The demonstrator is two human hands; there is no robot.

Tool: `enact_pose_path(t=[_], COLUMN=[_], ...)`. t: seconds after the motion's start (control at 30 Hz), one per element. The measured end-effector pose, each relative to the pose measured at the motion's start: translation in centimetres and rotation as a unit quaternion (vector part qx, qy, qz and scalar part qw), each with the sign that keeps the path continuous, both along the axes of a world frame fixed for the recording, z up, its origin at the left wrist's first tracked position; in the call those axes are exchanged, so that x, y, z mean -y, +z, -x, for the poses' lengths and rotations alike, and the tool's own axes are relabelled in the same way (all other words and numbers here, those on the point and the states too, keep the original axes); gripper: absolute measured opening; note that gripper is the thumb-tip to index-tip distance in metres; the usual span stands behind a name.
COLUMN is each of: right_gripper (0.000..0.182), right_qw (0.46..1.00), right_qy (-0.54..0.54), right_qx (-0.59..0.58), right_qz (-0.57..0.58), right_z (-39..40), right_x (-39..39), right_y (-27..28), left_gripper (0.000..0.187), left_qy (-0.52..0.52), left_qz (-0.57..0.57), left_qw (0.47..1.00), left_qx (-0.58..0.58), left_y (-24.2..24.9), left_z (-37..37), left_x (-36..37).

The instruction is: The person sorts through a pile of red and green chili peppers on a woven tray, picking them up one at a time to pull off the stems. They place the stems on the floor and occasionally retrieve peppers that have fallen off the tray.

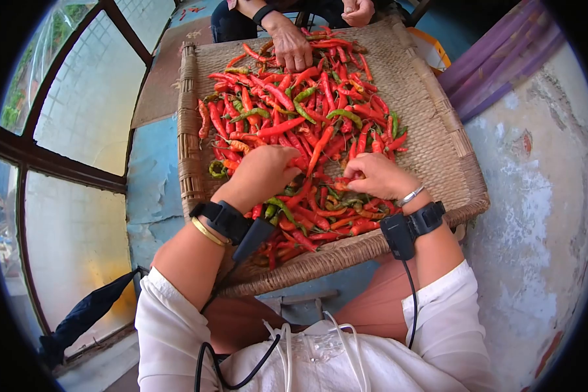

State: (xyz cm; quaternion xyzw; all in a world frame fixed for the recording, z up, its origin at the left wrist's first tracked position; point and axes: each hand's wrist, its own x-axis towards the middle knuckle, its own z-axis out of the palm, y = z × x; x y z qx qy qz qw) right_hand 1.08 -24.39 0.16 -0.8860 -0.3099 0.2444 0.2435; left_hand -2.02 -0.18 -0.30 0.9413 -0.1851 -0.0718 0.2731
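A pile of chili peppers [281, 124], mostly red with some green and orange ones, covers much of a woven tray [431, 124]. My left hand [260, 173] reaches over the pile's near half. Its fingers are curled together, and what they hold, if anything, is hidden. Thumb and fingertips of my right hand [380, 176] pinch at a red chili pepper [338, 185], partly covered by the fingers. Between my hands a long red chili pepper [320, 150] lies slanted on the pile.
Across the tray, another person's hand [293, 49] rests among the peppers, with that person's second hand [358, 12] nearby. A window [78, 117] is on the left, a worn wall [529, 215] on the right. A purple curtain [496, 59] hangs at the back right.
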Motion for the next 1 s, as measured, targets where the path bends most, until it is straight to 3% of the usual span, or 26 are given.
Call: enact_pose_path(t=[0.07,0.2,0.33,0.43,0.5,0.53,0.6,0.67,0.77,0.8,0.87,0.93,1.0], right_gripper=[0.018,0.016,0.014,0.016,0.015,0.014,0.012,0.012,0.011,0.011,0.011,0.012,0.013], right_qw=[0.999,0.991,0.989,0.975,0.962,0.947,0.938,0.892,0.894,0.894,0.941,0.94,0.975], right_qy=[-0.002,0.003,-0.001,-0.069,-0.076,-0.084,-0.082,-0.097,-0.085,-0.084,0.012,0.013,0.019], right_qx=[0.015,0.051,0.074,-0.075,-0.098,-0.122,-0.159,-0.245,-0.284,-0.285,-0.182,-0.195,0.088], right_qz=[-0.038,-0.126,-0.128,-0.198,-0.243,-0.286,-0.296,-0.366,-0.335,-0.335,-0.286,-0.28,-0.205], right_z=[0.1,0.1,-0.5,-0.9,-0.9,-0.8,-0.5,-0.5,-0.3,-0.4,-0.7,-1.0,-1.3], right_x=[-0.8,-2.3,-3.6,-4.3,-4.8,-5.1,-5.2,-5.1,-5.0,-4.9,-4.8,-4.6,-4.1], right_y=[0.2,0.8,0.5,0.5,0.8,1.2,1.8,1.7,2.5,2.4,1.9,1.6,0.4], left_gripper=[0.031,0.035,0.036,0.037,0.037,0.037,0.036,0.031,0.016,0.016,0.015,0.015,0.014], left_qy=[-0.053,-0.056,-0.087,-0.068,0.084,0.085,0.104,0.101,0.148,0.149,0.196,0.193,0.229], left_qz=[0.046,0.118,0.084,0.143,0.317,0.318,0.43,0.438,0.554,0.555,0.55,0.553,0.567], left_qw=[0.997,0.991,0.991,0.983,0.928,0.928,0.866,0.861,0.764,0.763,0.777,0.778,0.766], left_qx=[-0.014,-0.027,-0.062,-0.092,-0.178,-0.177,-0.232,-0.239,-0.296,-0.296,-0.236,-0.227,-0.197], left_y=[-0.5,-1.6,-1.3,-1.2,-0.8,-0.2,1.3,1.1,1.1,1.1,1.3,1.4,1.7], left_z=[0.3,0.5,0.3,0.7,1.0,1.0,1.0,0.9,0.9,0.8,0.7,0.6,0.5], left_x=[0.7,1.1,1.2,1.3,1.7,1.8,1.7,1.4,1.2,1.1,0.9,0.9,0.9])
